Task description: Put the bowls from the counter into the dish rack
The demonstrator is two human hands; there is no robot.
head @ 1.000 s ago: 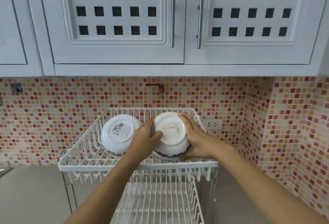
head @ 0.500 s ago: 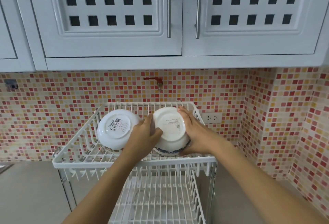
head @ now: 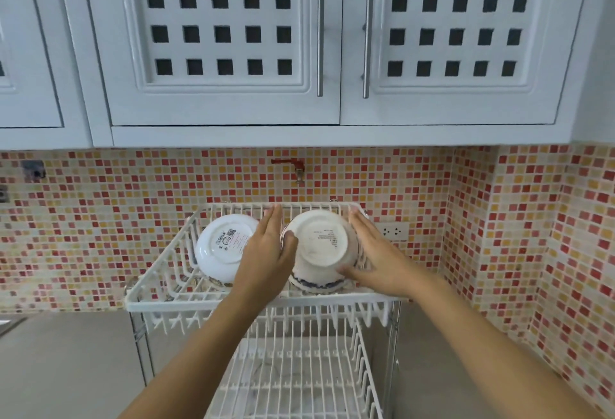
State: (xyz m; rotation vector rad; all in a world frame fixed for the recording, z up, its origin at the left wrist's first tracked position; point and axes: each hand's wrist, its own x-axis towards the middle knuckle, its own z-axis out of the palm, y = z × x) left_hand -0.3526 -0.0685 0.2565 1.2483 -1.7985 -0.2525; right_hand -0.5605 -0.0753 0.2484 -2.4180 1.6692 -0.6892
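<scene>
Bowls (head: 321, 245): two, in one dish rack (head: 166, 303)

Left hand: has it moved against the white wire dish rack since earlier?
Yes. The left hand has stretched its fingers toward the white wire dish rack's back rim.

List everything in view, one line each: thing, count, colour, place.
Two-tier wire dish rack: one, white, centre.
Ceramic bowls, blue-patterned rims: two, white, upper tier, bases facing camera; left bowl, right bowl.
Square-holed cabinet doors: two, white, above.
Mosaic tile wall: one, red-orange-cream, behind rack.
Wall tap: one, red, above rack.
Socket: one, white, right of rack.
Counter: one, grey, beneath rack.
Left hand: one, flat against right bowl's left side.
Right hand: one, flat against its right side.
</scene>
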